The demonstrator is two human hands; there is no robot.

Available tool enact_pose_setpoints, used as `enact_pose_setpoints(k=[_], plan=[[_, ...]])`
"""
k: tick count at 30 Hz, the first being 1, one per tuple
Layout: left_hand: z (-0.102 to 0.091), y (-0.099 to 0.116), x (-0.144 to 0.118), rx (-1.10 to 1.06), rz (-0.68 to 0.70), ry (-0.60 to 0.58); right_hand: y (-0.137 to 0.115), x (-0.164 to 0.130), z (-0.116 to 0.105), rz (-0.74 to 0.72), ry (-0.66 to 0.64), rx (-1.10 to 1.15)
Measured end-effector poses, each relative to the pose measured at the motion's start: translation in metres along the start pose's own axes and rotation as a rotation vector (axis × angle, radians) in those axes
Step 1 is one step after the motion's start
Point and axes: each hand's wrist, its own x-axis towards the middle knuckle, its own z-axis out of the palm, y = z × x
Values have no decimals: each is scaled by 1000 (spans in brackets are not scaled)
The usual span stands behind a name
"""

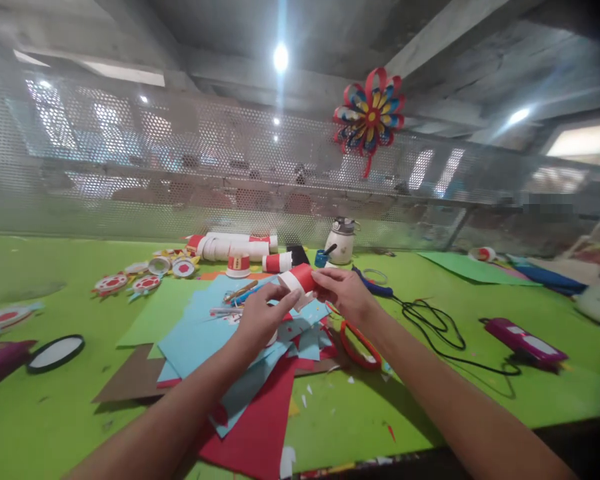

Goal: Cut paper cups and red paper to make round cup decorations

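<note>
Steadily does it: wrapping the paper cup

Both hands meet over the pile of coloured sheets. The left hand (263, 317) pinches the white rim end of a small paper cup (299, 279) between thumb and fingertips, while the right hand (345, 293) closes on its red-covered side from the other end. So the cup is held in the air between the 2 hands, just above the blue paper (205, 333) and red paper (260, 427) that lie on the green table (80, 400).

To do this well, I judge that the left grip should stay light, since a thin cup dents easily. The right fingertips should smooth the red covering around the wall without creasing it, keeping its edge level with the rim. Whether glue is already on the paper cannot be told.

Orange-handled scissors (360, 347) lie just beside the right wrist. More finished red-and-white cups (240, 257) stand behind the pile, and a magenta tool (523, 340) with a black cord rests well to the right.
</note>
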Motion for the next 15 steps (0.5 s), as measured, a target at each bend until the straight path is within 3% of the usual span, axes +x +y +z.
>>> enact_pose_setpoints(k=[5, 10, 15], plan=[[-1, 2, 2, -401, -148, -83, 1, -5, 13, 94, -76, 118], [-7, 1, 8, -705, -423, 53, -5, -14, 13, 22, -74, 96], [-9, -1, 14, -800, -481, 128, 1, -21, 4, -68, -143, -7]])
